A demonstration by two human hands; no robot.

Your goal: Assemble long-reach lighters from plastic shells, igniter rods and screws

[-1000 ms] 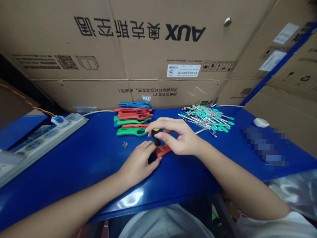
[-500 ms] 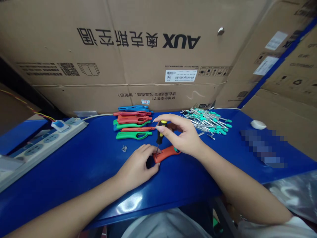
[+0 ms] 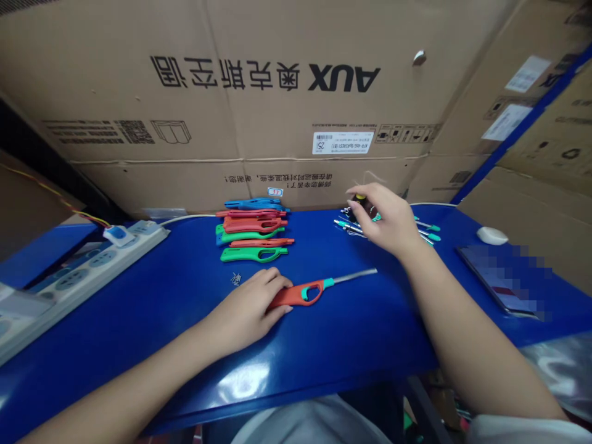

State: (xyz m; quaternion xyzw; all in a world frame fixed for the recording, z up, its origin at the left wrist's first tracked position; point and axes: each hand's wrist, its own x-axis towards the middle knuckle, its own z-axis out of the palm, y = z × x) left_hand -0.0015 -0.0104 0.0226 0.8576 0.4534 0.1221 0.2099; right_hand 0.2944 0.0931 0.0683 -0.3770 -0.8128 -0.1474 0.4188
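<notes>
Orange plastic fills my left hand (image 3: 250,305): the fingers and thumb pinch the lighter (image 3: 293,295) by its butt end. Beyond the lighter's metal tube, my right hand (image 3: 387,219) curls around a screwdriver (image 3: 359,198), hiding some teal-ended rods (image 3: 348,227). Behind the lighter, leftward, lie small metal pieces (image 3: 236,279) and coloured handles (image 3: 254,226) on the blue worktop (image 3: 185,271).
</notes>
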